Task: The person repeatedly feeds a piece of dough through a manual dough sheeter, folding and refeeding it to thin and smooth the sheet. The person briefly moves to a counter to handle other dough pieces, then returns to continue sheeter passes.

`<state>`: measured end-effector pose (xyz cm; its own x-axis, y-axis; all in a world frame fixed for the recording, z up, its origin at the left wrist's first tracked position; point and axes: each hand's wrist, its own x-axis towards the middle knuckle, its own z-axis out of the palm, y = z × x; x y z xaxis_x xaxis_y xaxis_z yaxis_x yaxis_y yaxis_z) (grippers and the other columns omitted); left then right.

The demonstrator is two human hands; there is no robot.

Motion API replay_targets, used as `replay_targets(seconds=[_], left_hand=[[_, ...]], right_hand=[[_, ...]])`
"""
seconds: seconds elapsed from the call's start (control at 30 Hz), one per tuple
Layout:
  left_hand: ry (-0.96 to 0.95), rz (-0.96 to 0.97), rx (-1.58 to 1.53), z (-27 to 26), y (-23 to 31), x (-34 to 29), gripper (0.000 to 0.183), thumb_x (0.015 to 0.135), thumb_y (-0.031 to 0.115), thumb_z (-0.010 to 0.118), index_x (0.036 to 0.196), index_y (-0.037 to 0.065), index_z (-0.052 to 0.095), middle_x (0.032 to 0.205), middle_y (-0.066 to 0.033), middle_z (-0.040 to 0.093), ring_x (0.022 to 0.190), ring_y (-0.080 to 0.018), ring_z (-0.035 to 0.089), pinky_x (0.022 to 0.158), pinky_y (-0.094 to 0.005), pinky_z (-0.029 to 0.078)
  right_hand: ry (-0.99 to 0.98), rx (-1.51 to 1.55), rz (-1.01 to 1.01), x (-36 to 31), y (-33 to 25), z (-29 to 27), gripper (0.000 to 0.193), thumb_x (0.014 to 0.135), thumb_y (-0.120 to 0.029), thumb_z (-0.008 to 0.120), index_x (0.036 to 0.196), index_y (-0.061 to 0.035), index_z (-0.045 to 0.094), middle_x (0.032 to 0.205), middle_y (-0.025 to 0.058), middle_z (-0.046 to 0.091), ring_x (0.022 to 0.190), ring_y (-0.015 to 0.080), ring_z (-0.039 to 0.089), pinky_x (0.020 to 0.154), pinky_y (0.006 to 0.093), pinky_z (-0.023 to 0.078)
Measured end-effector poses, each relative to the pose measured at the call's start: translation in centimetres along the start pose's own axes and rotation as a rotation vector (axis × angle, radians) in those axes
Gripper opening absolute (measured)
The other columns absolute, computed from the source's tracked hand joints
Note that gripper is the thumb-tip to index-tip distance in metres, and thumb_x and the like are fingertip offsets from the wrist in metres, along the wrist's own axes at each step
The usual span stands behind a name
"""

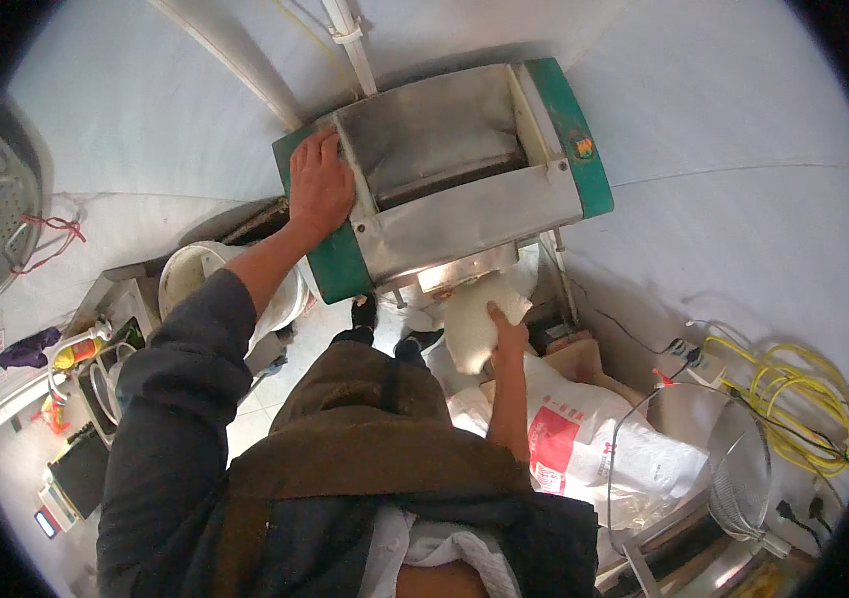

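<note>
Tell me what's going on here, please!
A person stands at a green and silver machine. Their left hand rests on its left side. Their right hand holds a pale slab, maybe dough, at the machine's lower front. I can't tell if it touches the machine. A white and red sack lies beside the right forearm.

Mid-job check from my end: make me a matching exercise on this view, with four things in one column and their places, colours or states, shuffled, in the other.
Things:
1. Left hand
2. Right hand
3. Sack
4. Strainer

Places, colours or states:
A. Grey mesh, toward the lower right edge of the picture
B. Gripping a pale slab below the machine in the picture
C. White with a red panel
D. Resting on the machine's left end

Right pairs: 1-D, 2-B, 3-C, 4-A
</note>
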<state>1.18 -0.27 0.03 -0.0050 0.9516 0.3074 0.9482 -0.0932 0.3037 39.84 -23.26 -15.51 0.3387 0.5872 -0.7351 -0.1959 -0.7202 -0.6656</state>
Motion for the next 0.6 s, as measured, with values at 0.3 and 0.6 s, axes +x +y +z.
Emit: replay_targets(seconds=[0.3,0.6], left_hand=[[0.002,0.005,0.003,-0.1,-0.7,-0.4,0.047,0.095,0.011,0.059,0.14,0.0,0.054,0.146,-0.02,0.055,0.137,-0.0426,0.05,0.12,-0.0528,0.036],[0.0,0.038,-0.02,0.9,-0.7,0.3,0.054,0.09,0.011,0.058,0.141,-0.005,0.053,0.129,-0.0272,0.058,0.125,-0.0464,0.054,0.112,-0.0558,0.042]], right_hand=[[-0.574,0.063,-0.435,-12.7,-30.3,3.8,0.078,0.077,-0.022,0.09,0.144,0.0014,0.057,0.124,0.0119,0.071,0.111,0.0237,0.071,0.092,0.0412,0.061],[-0.716,-0.378,-0.43,10.3,-34.9,22.0,0.087,0.083,-0.044,0.091,0.147,0.0006,0.055,0.137,0.0137,0.067,0.126,0.0301,0.063,0.103,0.0486,0.05]])
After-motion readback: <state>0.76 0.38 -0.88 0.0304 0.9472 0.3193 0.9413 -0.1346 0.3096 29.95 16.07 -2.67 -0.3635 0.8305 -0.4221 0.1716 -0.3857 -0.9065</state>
